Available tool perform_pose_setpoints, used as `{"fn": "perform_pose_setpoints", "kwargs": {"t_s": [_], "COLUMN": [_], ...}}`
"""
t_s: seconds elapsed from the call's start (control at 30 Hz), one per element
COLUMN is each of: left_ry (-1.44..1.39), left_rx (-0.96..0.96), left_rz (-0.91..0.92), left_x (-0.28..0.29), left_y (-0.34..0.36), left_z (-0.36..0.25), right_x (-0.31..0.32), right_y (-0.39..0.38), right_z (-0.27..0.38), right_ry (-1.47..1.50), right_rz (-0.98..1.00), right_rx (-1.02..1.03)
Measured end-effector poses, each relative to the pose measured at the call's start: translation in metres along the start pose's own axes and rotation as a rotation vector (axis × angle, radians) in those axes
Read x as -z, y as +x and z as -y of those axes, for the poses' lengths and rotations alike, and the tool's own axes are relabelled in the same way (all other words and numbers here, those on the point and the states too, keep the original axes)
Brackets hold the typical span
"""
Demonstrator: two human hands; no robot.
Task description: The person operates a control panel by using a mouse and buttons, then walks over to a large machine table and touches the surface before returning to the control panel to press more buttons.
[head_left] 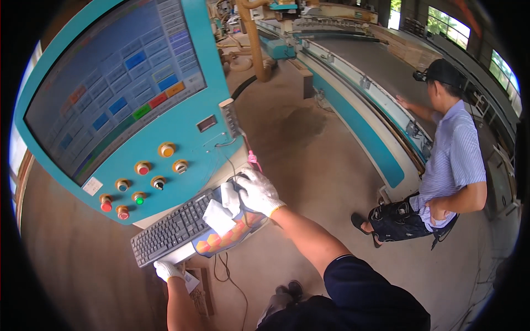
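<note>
Right now your right hand (259,193) curves over a dark mouse (241,176) near the centre of the frame, on the right end of the tray (179,255). The fingers cover most of the mouse, and I cannot tell how tightly they hold it. Your left hand (168,271) is at the lower left, against the near corner of the tray; its fingertips are hidden, so I cannot tell whether it grips the edge or the paper slip (191,282) just below it. You wear white gloves on both hands.

The mouse is probably light, hard and smooth, and knit gloves may slide on it, so you do best with a loose palm on top and thumb and finger along its sides. Mind the cord (227,154) above it, which could tug.

Just left of that hand sit a white bundle (230,198) and a folded white sheet (219,218), partly over the patterned pad (218,241). Both look light and soft; pinch them by an edge, since a squeeze would likely crease them. The keyboard (174,229), left of centre, seems stiff; take it by its short ends, clear of the keys. Above it, the upper left holds the teal panel (182,187).
</note>
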State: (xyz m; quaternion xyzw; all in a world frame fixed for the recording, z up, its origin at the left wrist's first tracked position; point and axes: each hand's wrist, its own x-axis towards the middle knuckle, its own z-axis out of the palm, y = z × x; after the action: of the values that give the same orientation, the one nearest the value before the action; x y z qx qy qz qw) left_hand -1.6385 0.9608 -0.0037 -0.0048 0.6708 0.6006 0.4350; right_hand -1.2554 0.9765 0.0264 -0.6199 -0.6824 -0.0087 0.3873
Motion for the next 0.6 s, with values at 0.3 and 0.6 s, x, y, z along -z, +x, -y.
{"fn": "perform_pose_setpoints", "kwargs": {"t_s": [0.3,0.6], "left_ry": [0.654,0.676], "left_rx": [-0.574,-0.523], "left_rz": [-0.180,-0.139], "left_x": [0.047,0.017], "left_y": [0.139,0.092], "left_z": [0.058,0.054], "right_x": [-0.011,-0.001], "right_y": [-0.010,-0.005], "right_z": [0.006,-0.007], "right_ry": [-0.040,-0.006], "right_rz": [-0.042,0.011], "right_rx": [0.025,0.019]}}
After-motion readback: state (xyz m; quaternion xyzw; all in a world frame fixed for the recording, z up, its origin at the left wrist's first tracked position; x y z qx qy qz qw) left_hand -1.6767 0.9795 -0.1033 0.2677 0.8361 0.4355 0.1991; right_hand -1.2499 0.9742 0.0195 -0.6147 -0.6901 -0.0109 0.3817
